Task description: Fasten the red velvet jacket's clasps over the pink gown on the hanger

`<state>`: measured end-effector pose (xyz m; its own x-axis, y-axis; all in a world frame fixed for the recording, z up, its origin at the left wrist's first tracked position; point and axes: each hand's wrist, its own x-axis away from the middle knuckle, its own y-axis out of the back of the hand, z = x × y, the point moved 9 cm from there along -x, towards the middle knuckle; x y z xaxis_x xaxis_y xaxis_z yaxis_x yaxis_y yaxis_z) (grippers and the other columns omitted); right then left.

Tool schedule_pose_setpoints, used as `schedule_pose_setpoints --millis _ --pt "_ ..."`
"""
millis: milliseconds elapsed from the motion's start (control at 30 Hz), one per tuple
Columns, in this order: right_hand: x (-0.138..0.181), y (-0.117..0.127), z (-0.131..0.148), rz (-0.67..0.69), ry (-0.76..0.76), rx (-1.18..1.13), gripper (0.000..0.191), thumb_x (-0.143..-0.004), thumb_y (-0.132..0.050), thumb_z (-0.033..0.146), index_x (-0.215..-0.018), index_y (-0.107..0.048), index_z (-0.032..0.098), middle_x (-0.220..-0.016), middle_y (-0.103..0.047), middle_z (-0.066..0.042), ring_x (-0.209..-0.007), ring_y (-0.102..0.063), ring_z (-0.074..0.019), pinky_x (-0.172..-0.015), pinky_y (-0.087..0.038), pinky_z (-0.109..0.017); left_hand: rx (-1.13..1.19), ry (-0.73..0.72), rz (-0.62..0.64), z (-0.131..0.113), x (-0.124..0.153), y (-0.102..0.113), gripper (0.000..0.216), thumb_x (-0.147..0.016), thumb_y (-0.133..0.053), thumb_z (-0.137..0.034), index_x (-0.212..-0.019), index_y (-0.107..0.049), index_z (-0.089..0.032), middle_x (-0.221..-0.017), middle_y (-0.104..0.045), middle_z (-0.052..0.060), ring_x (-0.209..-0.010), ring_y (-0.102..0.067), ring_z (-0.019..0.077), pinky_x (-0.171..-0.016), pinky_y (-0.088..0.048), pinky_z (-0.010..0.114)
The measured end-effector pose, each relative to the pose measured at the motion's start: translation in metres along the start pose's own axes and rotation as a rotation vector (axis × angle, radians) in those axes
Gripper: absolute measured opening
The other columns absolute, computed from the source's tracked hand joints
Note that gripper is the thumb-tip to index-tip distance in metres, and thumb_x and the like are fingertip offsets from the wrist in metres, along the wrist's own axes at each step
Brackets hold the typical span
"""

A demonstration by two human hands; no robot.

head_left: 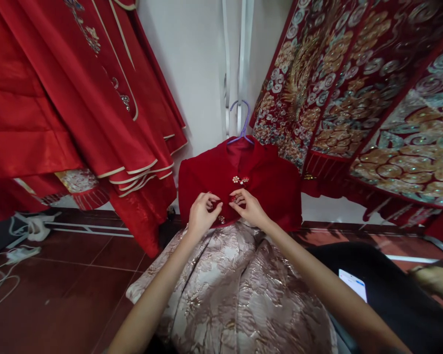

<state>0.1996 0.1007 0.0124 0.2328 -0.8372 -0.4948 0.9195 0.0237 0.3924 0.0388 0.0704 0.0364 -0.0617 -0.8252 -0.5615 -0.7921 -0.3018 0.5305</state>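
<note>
The left hand [204, 214] and right hand [250, 209] curl, fingertips close, at the short red velvety jacket [206, 172]; I can't tell what they pinch. Hard tugs could unhook its thin purple hanger [244, 131].

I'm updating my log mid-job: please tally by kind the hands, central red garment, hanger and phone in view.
Bare hands, left hand and right hand: 2
Red velvety garment with flower-shaped ornaments: 1
Purple hook-topped hanger: 1
Flat phone with lit screen: 1
Total: 5
</note>
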Motion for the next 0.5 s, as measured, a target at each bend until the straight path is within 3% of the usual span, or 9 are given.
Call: schedule_pose_setpoints --millis 133,233,367,500 --pt "-0.007 -0.003 -0.014 -0.032 -0.077 -0.178 0.029 -0.076 -0.066 0.035 -0.099 -0.055 0.021 -0.084 -0.058 0.0 -0.076 -0.058 -0.0129 -0.074 -0.052 -0.028 0.076 0.152 -0.166 0.032 0.002 0.006 0.035 -0.072 -0.069 -0.03 -0.099 -0.052 -0.018 -0.103 -0.049 0.006 -0.078 -0.057 0.0131 -0.059 -0.055 0.024" --pt "-0.015 -0.007 -0.023 -0.053 -0.142 -0.349 0.035 -0.071 -0.07 0.038 -0.097 -0.055 0.022 -0.084 -0.057 0.001 -0.078 -0.059 -0.0122 -0.079 -0.051 -0.028 0.159 0.231 -0.157 0.047 0.003 -0.005 0.045 -0.068 -0.073 -0.033 -0.1 -0.045 -0.018 -0.102 -0.048 0.005 -0.074 -0.057 0.011 -0.059 -0.056 0.025" --pt "-0.02 -0.014 -0.023 -0.055 -0.22 -0.523 0.037 -0.067 -0.073 0.038 -0.096 -0.057 0.022 -0.087 -0.06 0.0 -0.087 -0.06 -0.0132 -0.089 -0.048 -0.03 0.185 0.236 -0.12 0.05 -0.001 -0.015 0.044 -0.068 -0.072 -0.03 -0.099 -0.043 -0.018 -0.099 -0.049 0.003 -0.068 -0.056 0.0082 -0.061 -0.056 0.024" --pt "-0.014 -0.041 -0.009 0.102 -0.307 -0.718 0.039 -0.063 -0.077 0.036 -0.095 -0.058 0.022 -0.084 -0.062 0.001 -0.081 -0.062 -0.0131 -0.084 -0.051 -0.03 0.127 0.199 -0.097 0.05 0.0 -0.018 0.038 -0.068 -0.067 -0.018 -0.101 -0.046 -0.017 -0.101 -0.05 0.005 -0.07 -0.058 0.0094 -0.063 -0.053 0.024"
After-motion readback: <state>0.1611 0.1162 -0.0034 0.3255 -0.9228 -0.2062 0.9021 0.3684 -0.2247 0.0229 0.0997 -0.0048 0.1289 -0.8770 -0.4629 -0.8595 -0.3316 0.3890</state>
